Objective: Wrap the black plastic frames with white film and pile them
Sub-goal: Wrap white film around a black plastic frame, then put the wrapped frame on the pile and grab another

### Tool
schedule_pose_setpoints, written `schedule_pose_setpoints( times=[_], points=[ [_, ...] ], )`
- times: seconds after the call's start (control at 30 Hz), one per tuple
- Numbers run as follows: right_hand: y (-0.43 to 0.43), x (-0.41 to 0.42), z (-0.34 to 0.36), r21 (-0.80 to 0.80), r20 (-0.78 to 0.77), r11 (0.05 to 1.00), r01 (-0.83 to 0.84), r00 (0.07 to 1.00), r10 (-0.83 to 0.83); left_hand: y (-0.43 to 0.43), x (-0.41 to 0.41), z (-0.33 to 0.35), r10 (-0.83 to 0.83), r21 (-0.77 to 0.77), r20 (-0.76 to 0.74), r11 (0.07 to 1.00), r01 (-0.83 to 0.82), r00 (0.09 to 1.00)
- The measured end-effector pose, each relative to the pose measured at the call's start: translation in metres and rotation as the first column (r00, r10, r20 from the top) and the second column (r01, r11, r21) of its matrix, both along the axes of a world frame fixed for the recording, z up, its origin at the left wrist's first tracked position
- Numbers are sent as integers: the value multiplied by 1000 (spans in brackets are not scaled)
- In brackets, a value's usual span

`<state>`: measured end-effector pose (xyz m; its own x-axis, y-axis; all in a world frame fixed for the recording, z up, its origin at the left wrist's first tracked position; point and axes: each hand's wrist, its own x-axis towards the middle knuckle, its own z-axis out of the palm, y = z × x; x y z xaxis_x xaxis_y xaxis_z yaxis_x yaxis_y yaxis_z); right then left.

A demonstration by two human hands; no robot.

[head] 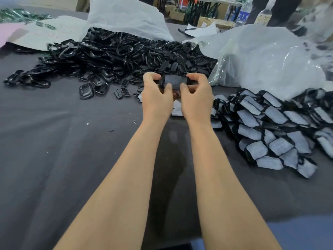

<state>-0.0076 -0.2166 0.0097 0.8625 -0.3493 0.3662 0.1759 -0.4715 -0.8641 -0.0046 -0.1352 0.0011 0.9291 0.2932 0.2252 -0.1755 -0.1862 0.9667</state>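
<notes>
My left hand (155,94) and my right hand (196,95) are raised together over the middle of the dark table (72,159). Between their fingertips they pinch one black plastic frame (175,81) with a greyish film over its face, left fingers on its left end, right fingers on its right end. Behind it lies a large heap of bare black frames (117,56). To the right spreads a pile of frames wrapped in white film (273,129). A few white film pieces (176,110) lie under my hands, partly hidden.
A white bag (129,18) sags open over the black heap at the back. A big clear plastic bag (266,56) sits at the back right. Water bottles (243,13) and cardboard boxes stand beyond the far edge. Loose frames (86,91) lie left of my hands.
</notes>
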Motion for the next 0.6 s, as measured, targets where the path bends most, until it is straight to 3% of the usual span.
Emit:
schedule_pose_setpoints(
  times=[0.1, 0.3, 0.5, 0.6],
  points=[
    [-36, -10, 6, -15, 72, 987, 161, 985, -159, -40, -5, 9, -125, -48, -15, 991, 124, 992],
    [-103, -33, 5, 50, 52, 913, 406, 912, -408, -115, -14, 13, -258, 162, 17, 954, 252, 966],
    [-134, -39, -3, -154, -129, 827, 540, 819, -559, -154, -14, -3, -173, 446, -102, 872, 201, 980],
    [-135, -37, -4, -214, -179, 797, 565, 780, -600, -159, -11, -7, -132, 510, -95, 845, 162, 987]
  ],
)
